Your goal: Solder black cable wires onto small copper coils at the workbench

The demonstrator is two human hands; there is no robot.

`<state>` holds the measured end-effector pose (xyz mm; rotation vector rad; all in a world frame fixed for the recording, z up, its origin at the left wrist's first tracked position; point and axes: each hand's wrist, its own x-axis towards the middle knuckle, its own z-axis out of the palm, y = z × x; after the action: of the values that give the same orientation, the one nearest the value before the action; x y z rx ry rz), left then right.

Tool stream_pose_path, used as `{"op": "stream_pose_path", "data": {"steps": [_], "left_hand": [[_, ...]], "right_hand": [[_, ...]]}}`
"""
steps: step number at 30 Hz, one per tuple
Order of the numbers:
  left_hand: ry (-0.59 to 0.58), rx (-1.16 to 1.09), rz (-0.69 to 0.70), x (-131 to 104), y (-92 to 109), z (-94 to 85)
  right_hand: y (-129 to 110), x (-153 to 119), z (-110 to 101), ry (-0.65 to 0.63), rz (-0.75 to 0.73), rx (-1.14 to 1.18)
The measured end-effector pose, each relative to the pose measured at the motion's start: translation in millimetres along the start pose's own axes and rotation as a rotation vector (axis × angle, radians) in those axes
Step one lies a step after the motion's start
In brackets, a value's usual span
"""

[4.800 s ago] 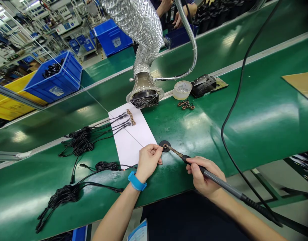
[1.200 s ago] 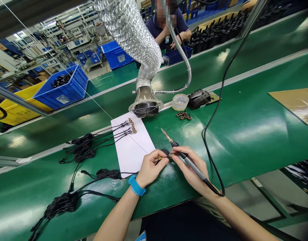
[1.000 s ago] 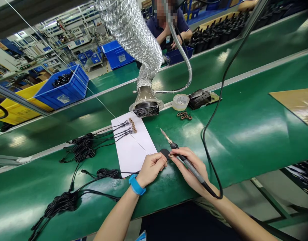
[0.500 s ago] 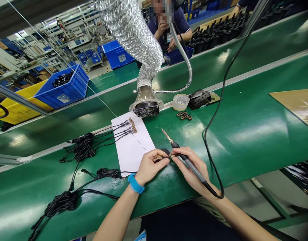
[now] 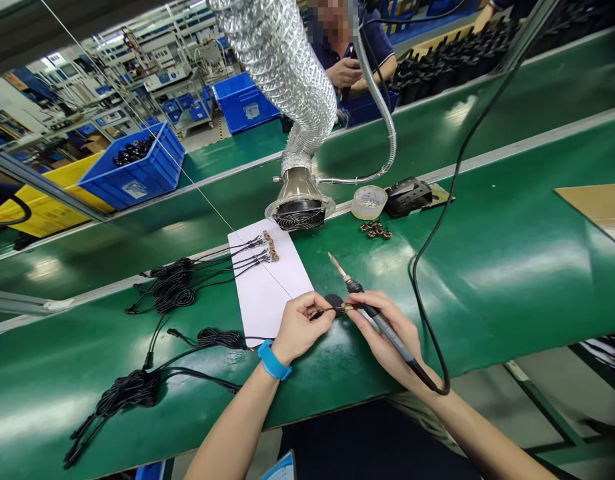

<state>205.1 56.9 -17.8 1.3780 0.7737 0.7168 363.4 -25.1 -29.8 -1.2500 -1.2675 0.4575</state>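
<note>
My left hand [image 5: 303, 325], with a blue wristband [image 5: 274, 361], pinches a thin dark wire [image 5: 337, 309] between thumb and fingers. In my right hand [image 5: 395, 327] lies a soldering iron [image 5: 390, 333], its bare tip pointing up and away to the left. The thumb and forefinger of that hand also pinch a small coppery piece [image 5: 348, 307], partly hidden, at the wire's end. A black round object [image 5: 333, 301] sits behind the fingertips. On white paper [image 5: 262, 300] several black cables [image 5: 252, 257] end beside a row of small copper-coloured parts [image 5: 271, 245].
A fume hood [image 5: 300, 200] hangs from a silver duct [image 5: 287, 73]. Near it stand a round tub [image 5: 368, 202], small wound coils [image 5: 375, 229] and a black holder [image 5: 408, 197]. Coiled cables [image 5: 130, 392] lie left. The iron's cord [image 5: 432, 233] crosses the right side. A co-worker [image 5: 350, 60] sits opposite.
The view has shifted slightly, so the bench appears further right. My fingertips are a little further apart, showing more wire between them. The co-worker's raised hand has come down.
</note>
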Motion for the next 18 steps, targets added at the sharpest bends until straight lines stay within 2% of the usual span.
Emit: {"op": "stream_pose_path", "data": {"steps": [4, 10, 13, 18], "left_hand": [[0.027, -0.025, -0.011, 2, 1, -0.5], [-0.044, -0.005, -0.017, 1, -1, -1.6], [-0.038, 0.016, -0.021, -1, 1, -3.5], [-0.078, 0.019, -0.153, 1, 0, -13.0]], "right_hand": [[0, 2, 1, 0.017, 0.017, 0.004], [0, 2, 1, 0.018, 0.029, -0.009], [-2, 1, 2, 0.023, 0.026, -0.015], [-3, 4, 0, 0.037, 0.001, -0.063]]}}
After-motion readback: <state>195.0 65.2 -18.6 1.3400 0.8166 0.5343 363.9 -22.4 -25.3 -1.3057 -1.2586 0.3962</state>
